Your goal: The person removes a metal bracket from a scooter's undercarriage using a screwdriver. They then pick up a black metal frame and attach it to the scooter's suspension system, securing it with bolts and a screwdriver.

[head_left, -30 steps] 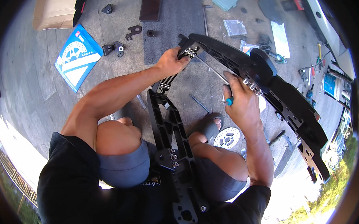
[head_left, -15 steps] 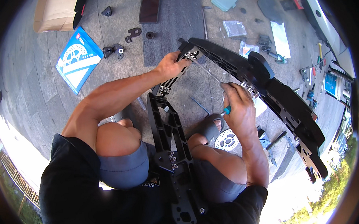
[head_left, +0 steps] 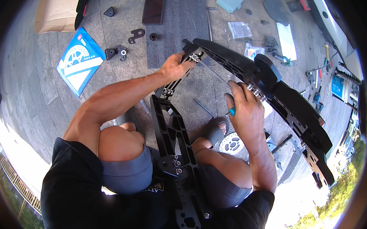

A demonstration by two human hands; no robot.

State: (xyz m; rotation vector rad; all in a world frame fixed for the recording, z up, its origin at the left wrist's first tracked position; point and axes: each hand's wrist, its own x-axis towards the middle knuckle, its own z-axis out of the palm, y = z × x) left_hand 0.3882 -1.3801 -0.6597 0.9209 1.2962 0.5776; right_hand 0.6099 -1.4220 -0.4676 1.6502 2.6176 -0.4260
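Note:
A folding black metal frame (head_left: 172,123) with cut-outs and silver bolts rises between my knees and bends over to the right at its far end. My left hand (head_left: 177,67) is closed round its narrow link, beside a cluster of silver bolts (head_left: 195,57). In my right hand (head_left: 248,106) is a screwdriver (head_left: 213,72) with a long thin shaft and a teal handle. Its tip reaches that bolt cluster; how it seats there is too small to tell. Most of the handle is hidden by my palm. The frame's thick right-hand section (head_left: 226,60) passes just beyond my right knuckles.
A blue-and-white packet (head_left: 80,61) and small black brackets (head_left: 116,52) lie at left. A dark phone (head_left: 153,8) rests on a grey mat (head_left: 176,38). A hex key (head_left: 204,108) and a brake disc (head_left: 232,143) lie near my right foot. Tools are scattered at right.
My right hand has shifted slightly to the right and its grip on the screwdriver has changed, the fingers lifting and the thumb showing. My left hand and the frame have hardly moved.

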